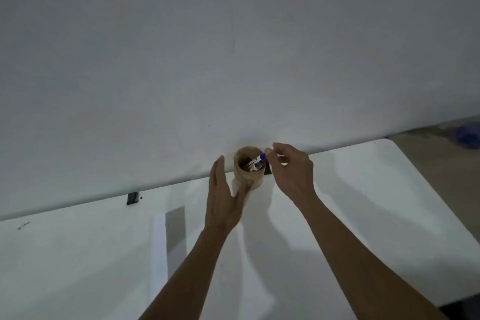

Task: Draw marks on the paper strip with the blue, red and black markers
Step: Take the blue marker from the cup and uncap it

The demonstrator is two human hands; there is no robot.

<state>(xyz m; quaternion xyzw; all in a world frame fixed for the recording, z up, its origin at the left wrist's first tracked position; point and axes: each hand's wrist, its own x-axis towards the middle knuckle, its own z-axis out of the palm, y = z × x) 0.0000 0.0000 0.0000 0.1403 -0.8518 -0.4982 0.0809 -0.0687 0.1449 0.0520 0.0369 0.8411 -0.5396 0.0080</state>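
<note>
Two hands at a wooden cup (pixel 248 171) on a white table (pixel 363 202): right hand (pixel 292 170) pinches blue marker (pixel 259 160) at rim; left hand (pixel 224 197) flat, spread wide, thumb touching cup's base.

You've got a white bench (pixel 363 202) running up to a plain grey wall (pixel 233 47). On its far edge, left of centre, sits a small black clip-like piece (pixel 132 198), too small to identify. Near the left side there's a faint dark scuff (pixel 23 225) on the surface. Far right, past the bench's rounded corner, a blurred blue object (pixel 467 135) lies on the floor (pixel 441 176).
</note>
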